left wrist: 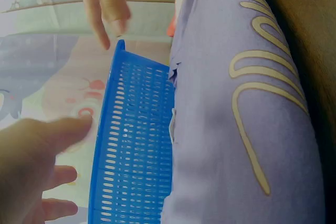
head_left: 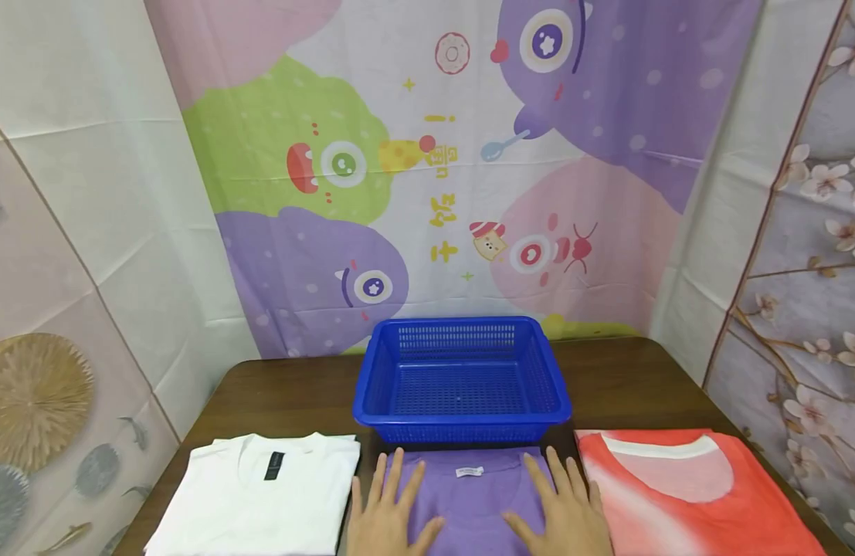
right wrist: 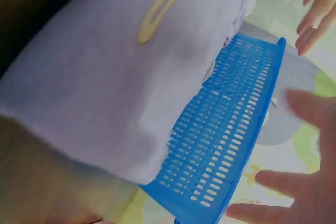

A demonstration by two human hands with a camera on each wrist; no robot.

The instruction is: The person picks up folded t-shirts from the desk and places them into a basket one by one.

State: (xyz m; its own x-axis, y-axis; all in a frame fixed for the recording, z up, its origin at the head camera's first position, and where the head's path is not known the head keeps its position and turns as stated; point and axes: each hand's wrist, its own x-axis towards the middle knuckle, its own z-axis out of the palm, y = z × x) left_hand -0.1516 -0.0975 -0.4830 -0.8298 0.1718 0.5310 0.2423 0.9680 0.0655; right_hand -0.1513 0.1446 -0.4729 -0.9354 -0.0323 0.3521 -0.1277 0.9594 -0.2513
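Purple fabric sits at the middle of the table's point(head_left: 629, 378) near edge: a folded purple T-shirt point(head_left: 472, 494), collar and white label turned toward the blue basket point(head_left: 462, 371), which stands just behind it. The left hand point(head_left: 388, 513) lies flat on the shirt's left part and the right hand point(head_left: 562, 510) flat on its right part, all fingers straight and spread, gripping nothing. The wrist views show the shirt's folded edge close against the basket's slotted wall, with yellow printed lines on the cloth. A folded white T-shirt point(head_left: 260, 494) lies at the near left corner of the table, and a folded red-orange T-shirt point(head_left: 691, 494) at the near right corner, each just beside the purple one.
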